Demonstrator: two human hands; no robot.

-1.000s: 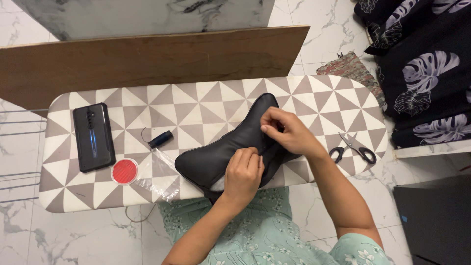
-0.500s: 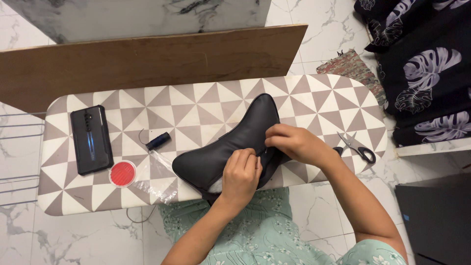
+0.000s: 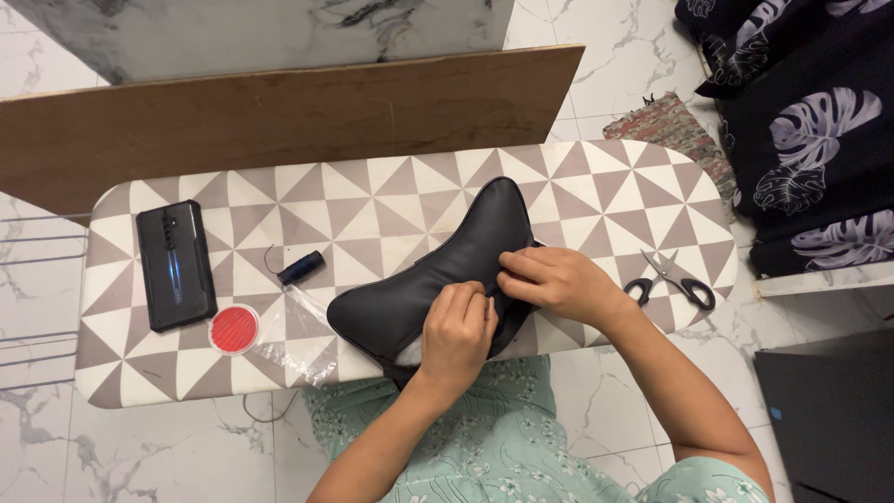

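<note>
Black cushion (image 3: 438, 275), bone-shaped, lies slantwise on the patterned table (image 3: 391, 200), its near end overhanging the edge toward the person's lap.

Left hand (image 3: 456, 335) rests on the cushion's near end, fingers curled down and clamped on the cover by the seam. A bit of white stuffing shows just left of this hand, so the seam looks open there.

Right hand (image 3: 549, 279) sits just right of the left hand, fingers pinched narrow on the cushion's edge at the seam. Whether a needle is held cannot be told.

Handling, as a judgement: light, soft, gives under the fingers; the cover looks smooth and likely slippery, so best gripped along the seam edge or the narrow waist, not the rounded ends.

Scissors (image 3: 672, 282) lie just right of the right hand, apart from it. Thread spool (image 3: 303, 266) lies well left of the left hand; nearer the table edge a round red tin (image 3: 235, 328) and a clear bag (image 3: 296, 340). Phone (image 3: 175, 265) farthest left.
</note>
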